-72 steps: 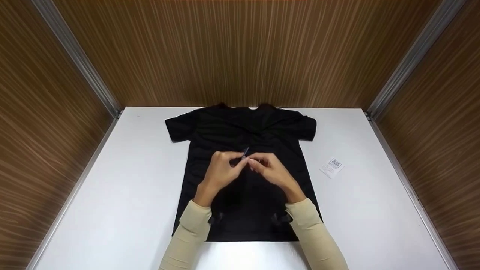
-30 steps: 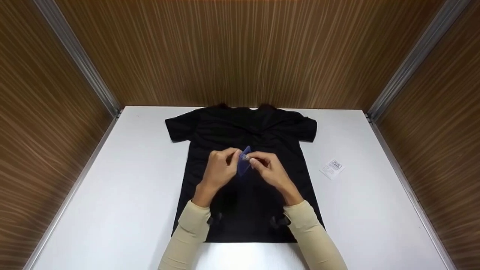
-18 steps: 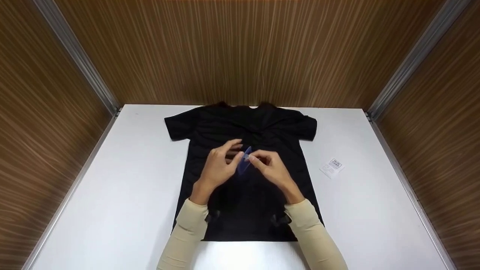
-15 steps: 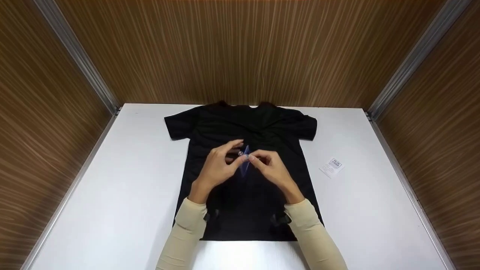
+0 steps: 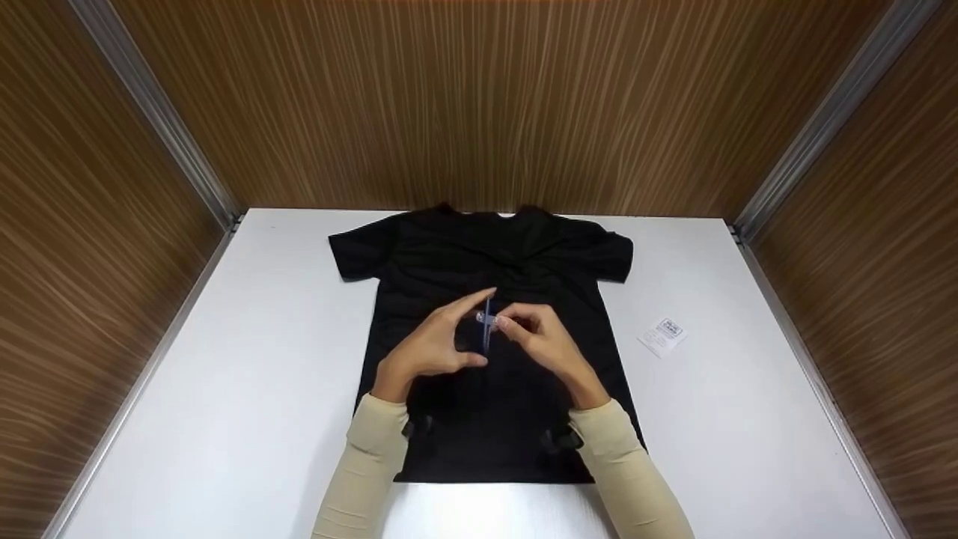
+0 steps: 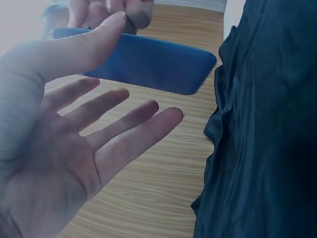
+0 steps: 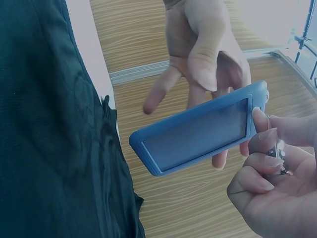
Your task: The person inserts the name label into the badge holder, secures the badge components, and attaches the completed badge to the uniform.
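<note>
A blue card holder (image 7: 198, 134) with a framed window hangs over a black T-shirt (image 5: 501, 427). In the head view it appears edge-on between the hands. My right hand (image 5: 550, 344) pinches it by its short end, where a clear strap and a metal clip (image 7: 278, 153) sit, the clip partly hidden by the curled fingers. My left hand (image 5: 430, 348) is spread around the holder's other side, fingers straight and thumb apart. In the left wrist view the left thumb (image 6: 94, 47) overlaps the holder's edge, while the other fingers stand away from it.
A white printed card (image 5: 663, 337) lies on the white table (image 5: 733, 419) to the right of the shirt. Brown wood-pattern panels (image 5: 479, 105) with metal edge rails (image 5: 823, 112) enclose the table at the back and both sides.
My left hand has released its pinch on the card holder and spread, its thumb dropping lower. The holder has turned edge-on to the head view; my right hand keeps its pinch.
</note>
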`<state>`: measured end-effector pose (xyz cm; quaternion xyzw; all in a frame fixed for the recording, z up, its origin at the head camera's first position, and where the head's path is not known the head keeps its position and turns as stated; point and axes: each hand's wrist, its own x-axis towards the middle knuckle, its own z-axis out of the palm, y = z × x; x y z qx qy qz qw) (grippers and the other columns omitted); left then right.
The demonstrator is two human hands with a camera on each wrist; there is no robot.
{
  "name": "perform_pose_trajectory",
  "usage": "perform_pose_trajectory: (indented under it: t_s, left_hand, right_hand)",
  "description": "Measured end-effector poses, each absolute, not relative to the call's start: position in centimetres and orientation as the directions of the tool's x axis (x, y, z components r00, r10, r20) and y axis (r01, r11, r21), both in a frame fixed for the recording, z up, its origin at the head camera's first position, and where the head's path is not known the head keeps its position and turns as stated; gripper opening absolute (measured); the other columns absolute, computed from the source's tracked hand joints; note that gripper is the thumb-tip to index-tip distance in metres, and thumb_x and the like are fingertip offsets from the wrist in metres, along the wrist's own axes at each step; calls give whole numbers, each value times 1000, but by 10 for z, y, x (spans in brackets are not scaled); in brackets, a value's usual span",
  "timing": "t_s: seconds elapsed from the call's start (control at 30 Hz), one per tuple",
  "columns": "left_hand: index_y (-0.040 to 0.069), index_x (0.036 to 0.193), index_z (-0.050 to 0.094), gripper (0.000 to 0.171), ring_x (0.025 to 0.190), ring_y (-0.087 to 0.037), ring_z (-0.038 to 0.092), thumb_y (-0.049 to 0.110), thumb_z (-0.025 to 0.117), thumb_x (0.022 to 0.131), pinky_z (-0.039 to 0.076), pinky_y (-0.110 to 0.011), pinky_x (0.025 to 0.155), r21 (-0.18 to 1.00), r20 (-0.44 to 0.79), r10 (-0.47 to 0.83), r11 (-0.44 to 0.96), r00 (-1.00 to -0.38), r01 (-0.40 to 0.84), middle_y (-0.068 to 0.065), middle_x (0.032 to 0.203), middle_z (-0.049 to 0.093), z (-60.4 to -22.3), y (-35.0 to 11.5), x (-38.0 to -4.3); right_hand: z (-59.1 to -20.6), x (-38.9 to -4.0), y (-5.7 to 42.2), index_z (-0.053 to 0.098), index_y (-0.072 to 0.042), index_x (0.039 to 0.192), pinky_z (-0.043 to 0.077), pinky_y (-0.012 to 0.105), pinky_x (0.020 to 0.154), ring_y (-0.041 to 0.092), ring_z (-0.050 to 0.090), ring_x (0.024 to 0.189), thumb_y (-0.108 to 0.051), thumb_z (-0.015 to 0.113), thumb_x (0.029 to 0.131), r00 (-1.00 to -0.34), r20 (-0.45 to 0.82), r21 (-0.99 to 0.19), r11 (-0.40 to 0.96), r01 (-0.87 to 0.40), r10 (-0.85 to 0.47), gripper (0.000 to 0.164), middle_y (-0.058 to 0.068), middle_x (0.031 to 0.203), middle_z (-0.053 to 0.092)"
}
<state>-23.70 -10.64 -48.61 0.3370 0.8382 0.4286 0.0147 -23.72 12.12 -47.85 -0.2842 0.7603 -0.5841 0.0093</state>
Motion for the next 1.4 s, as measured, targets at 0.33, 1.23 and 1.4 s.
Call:
perform_pose_trajectory:
  t_s: [0.33, 1.23, 1.4]
  left_hand:
    - [9, 151, 46, 83, 132, -27, 58, 10, 88, 79, 45, -51, 114, 747, 227, 590, 405, -775, 527, -12, 149, 58, -491, -102, -241]
    - [30, 148, 56, 81, 114, -24, 61, 14, 90, 76, 53, -49, 100, 712, 253, 451, 512, -856, 480, -3, 134, 65, -482, -121, -239]
    - [31, 147, 58, 80, 116, -25, 61, 14, 90, 76, 52, -50, 101, 713, 236, 438, 529, -867, 461, -1, 136, 64, -482, -122, -238]
  right_hand:
    - [-477, -236, 122, 71, 9, 91, 44, 20, 64, 7, 50, 67, -5, 61, 101, -836, 306, -906, 131, -403, -455, 20, -1, 75, 55]
    - [-476, -242, 132, 75, 4, 94, 41, 21, 60, 6, 48, 62, -10, 62, 102, -869, 265, -897, 224, -381, -417, 21, 21, 77, 60]
    - [-478, -242, 135, 76, 5, 94, 40, 20, 58, 4, 48, 60, -8, 62, 101, -882, 235, -881, 293, -371, -409, 20, 17, 77, 62]
